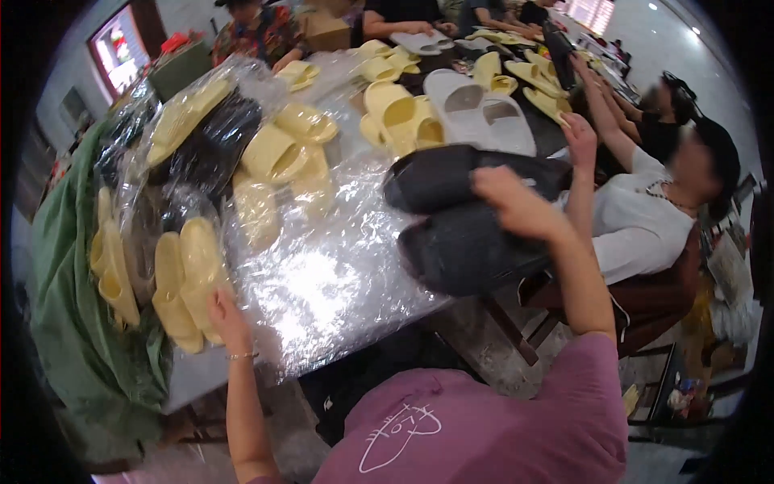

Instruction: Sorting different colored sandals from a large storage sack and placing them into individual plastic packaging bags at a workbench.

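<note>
My right hand (516, 206) grips a pair of dark grey slide sandals (459, 218), held together over the table's right edge. My left hand (228, 319) rests on a pair of pale yellow slides (187, 282) at the near left of the table, touching their heel end. Clear plastic sheeting (330, 266) covers the table between both hands. More yellow slides (278, 149) lie under and on the plastic further back.
A green sack (68, 323) hangs at the table's left. White slides (476, 109) and yellow slides (399, 117) crowd the far end. A seated person in a white top (645, 218) reaches over the table on the right; other people sit at the back.
</note>
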`<state>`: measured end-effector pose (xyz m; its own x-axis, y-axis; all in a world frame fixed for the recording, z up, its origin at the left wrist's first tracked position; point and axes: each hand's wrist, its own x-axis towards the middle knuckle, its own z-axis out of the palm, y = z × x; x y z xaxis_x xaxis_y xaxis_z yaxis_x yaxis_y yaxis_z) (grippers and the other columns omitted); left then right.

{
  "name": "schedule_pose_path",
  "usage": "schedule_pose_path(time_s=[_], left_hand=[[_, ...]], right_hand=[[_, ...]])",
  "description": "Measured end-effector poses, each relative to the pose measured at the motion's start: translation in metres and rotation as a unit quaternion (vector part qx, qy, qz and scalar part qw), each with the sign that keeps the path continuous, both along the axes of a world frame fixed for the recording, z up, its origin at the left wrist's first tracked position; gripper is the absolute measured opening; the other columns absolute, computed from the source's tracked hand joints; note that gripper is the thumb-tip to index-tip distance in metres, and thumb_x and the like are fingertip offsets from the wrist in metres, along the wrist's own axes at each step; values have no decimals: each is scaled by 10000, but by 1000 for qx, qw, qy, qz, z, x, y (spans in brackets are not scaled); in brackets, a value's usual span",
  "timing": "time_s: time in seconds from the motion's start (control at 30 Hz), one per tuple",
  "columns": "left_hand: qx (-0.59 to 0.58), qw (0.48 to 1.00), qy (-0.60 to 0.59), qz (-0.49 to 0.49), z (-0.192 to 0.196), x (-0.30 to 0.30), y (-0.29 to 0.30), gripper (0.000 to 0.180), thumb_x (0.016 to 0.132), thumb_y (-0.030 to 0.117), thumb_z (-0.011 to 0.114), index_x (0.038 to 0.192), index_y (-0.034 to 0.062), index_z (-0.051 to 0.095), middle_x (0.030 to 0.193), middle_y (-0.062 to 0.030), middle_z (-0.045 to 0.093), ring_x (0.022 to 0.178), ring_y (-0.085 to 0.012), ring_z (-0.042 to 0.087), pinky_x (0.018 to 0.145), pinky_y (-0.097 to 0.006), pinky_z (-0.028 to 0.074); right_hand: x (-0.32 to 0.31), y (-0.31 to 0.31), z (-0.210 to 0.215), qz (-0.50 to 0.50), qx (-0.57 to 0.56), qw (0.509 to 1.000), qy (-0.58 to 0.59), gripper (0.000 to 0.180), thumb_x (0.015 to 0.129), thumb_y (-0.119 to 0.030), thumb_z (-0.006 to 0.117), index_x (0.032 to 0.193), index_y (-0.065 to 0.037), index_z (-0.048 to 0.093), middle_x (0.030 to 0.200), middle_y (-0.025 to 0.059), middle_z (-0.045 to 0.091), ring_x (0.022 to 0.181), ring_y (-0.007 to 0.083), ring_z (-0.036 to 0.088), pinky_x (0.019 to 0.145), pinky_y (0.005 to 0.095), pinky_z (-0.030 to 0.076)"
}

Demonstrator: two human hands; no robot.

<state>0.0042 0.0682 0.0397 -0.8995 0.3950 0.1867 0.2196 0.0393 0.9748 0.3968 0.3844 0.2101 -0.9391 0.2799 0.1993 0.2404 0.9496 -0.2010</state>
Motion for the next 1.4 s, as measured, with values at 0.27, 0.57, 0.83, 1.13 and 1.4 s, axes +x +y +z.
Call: schedule_pose_path(time_s=[0.27,0.57,0.83,1.13,1.4], left_hand=[[-108,988,91,54,-12,12,22,303,964,265,485,868,-21,514,691,-71,496,647,-147,456,619,-300,402],[-188,884,428,-15,51,61,12,374,825,213,606,1134,9,549,1139,-144,561,1133,-314,476,1003,-408,333],[-417,769,450,-179,-2,42,19,733,852,501,494,1444,118,293,1535,-109,173,1404,-398,77,1120,-544,43],[-436,752,479,-126,35,61,26,659,834,343,561,1372,13,369,1483,-165,269,1392,-399,126,1126,-535,62],[-357,769,523,-88,19,17,104,659,898,330,506,1429,24,263,1497,-142,248,1388,-345,189,1128,-521,89]], right_hand=[[87,1,57,-282,78,916,276,407,945,-88,410,1329,45,398,1275,159,513,1207,223,478,1020,309,365],[-125,-137,-37,21,-109,968,224,274,623,27,577,895,42,545,971,210,546,876,392,548,783,453,458],[-157,-97,-138,-121,7,987,107,163,660,-47,615,811,-7,568,865,181,579,799,367,599,709,457,489],[-141,-61,-160,-212,6,969,128,483,624,-109,705,1081,-9,583,1005,127,525,1009,304,501,822,424,386],[-134,-55,-138,-106,-2,969,223,352,611,-26,652,953,34,592,962,189,577,786,381,563,698,446,473]])
